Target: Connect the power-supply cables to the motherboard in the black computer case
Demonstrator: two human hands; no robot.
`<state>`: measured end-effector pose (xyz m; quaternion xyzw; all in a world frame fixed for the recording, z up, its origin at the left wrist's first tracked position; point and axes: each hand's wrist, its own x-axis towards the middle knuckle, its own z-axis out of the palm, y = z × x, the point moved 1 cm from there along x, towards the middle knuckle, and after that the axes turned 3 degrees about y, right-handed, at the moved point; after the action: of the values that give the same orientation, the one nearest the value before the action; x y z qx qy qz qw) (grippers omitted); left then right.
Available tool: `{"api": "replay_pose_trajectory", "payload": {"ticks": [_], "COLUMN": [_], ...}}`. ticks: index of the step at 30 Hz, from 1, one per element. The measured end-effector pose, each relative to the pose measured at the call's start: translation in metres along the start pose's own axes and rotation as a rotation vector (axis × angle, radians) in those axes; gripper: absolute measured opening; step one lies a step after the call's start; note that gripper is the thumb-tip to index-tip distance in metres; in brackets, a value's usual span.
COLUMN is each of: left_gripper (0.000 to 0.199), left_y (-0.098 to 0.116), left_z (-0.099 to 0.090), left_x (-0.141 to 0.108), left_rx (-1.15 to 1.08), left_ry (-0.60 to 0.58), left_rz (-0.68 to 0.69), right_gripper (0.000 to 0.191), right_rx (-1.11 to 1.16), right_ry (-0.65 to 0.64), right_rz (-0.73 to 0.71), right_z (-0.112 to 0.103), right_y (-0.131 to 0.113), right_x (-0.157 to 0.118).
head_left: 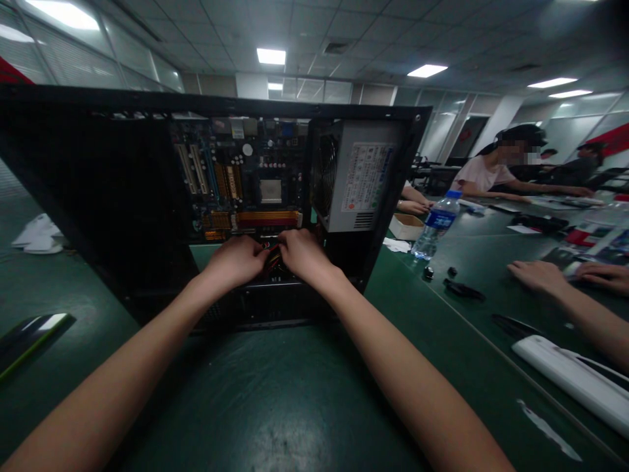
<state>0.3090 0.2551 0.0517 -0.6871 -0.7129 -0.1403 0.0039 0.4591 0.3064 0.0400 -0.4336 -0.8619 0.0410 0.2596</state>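
Note:
An open black computer case [275,314] stands upright on a green table, its inside facing me. Both hands reach into its lower middle. My left hand [238,261] and my right hand [304,252] meet there, fingers closed on a bundle of cables [273,259] with some red and yellow strands. Just above them is the motherboard [255,154], with a square processor [270,191] and orange and red memory slots [268,218]. To the upper right sits the grey power supply [371,177] with its label and fan. My fingertips are partly hidden.
Right of the case are a water bottle [437,226], a small open box [407,226] and small black parts [463,289]. A co-worker's hands [540,275] rest near a white device [565,373]. A dark, green-edged panel [32,337] lies at the left.

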Motion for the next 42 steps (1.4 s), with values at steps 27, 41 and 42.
{"api": "replay_pose_trajectory", "payload": {"ticks": [27,41,42], "left_gripper": [0.046,0.049,0.048], "left_y": [0.003,0.003,0.003], "left_z": [0.001,0.003,0.004], "left_x": [-0.004,-0.006,-0.006], "left_rx": [0.075,0.143,0.136], "left_ry": [0.021,0.116,0.112], "left_rz": [0.026,0.044,0.053], "right_gripper": [0.032,0.031,0.031], "right_rx": [-0.057,-0.150,-0.161], "right_ry": [0.040,-0.032,-0.035], "right_rz": [0.057,0.194,0.202], "right_z": [0.001,0.000,-0.001], "right_y": [-0.002,0.001,0.001], "right_x": [-0.003,0.009,0.009]}}
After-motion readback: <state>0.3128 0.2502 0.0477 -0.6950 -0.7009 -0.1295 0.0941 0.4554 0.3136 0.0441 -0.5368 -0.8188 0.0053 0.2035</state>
